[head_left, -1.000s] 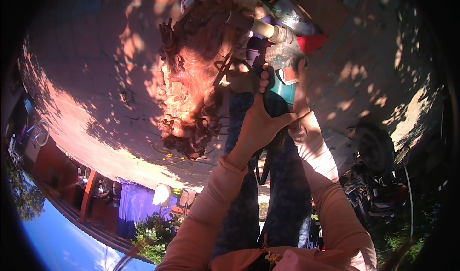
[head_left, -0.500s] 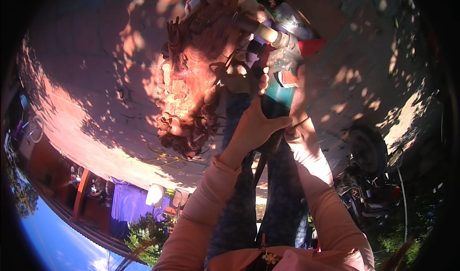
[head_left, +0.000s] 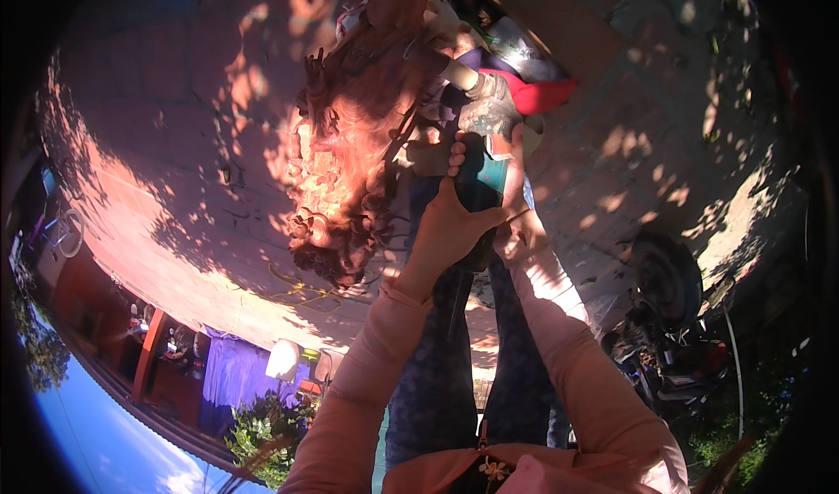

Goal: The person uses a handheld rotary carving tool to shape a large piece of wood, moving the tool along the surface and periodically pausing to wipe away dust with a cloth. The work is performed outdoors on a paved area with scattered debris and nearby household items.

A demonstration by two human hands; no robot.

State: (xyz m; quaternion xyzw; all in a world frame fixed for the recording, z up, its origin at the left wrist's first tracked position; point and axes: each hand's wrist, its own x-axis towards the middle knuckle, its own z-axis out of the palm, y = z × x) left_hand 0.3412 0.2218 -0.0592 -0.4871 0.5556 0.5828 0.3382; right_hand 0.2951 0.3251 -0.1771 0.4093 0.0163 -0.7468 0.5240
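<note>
With both hands I hold a teal and black handheld power grinder (head_left: 491,177). Its worn, greyish front end leads to a pale cylindrical head (head_left: 461,75), which points up and left at the carving's right side; whether they touch is unclear. My left hand (head_left: 447,230) wraps the body from the left, thumb across the top. My right hand (head_left: 517,207) is closed around the right side, with some fingers hidden underneath. To the left lies a reddish-brown carved wooden sculpture (head_left: 336,166), with curling, knobbly detail along its left and near end, partly sunlit.
Beyond the grinder are a red cloth (head_left: 544,96) and a clear plastic bag (head_left: 516,44) beside a dark bin-like edge. A parked motorcycle (head_left: 669,319) stands at right. A yellow cord (head_left: 301,291) lies on the paved ground at left, near a purple sheet (head_left: 236,367).
Both hands and the grinder have shifted left and slightly down, bringing the pale head nearer the carving. More of the red cloth shows. The carving stays nearly in place.
</note>
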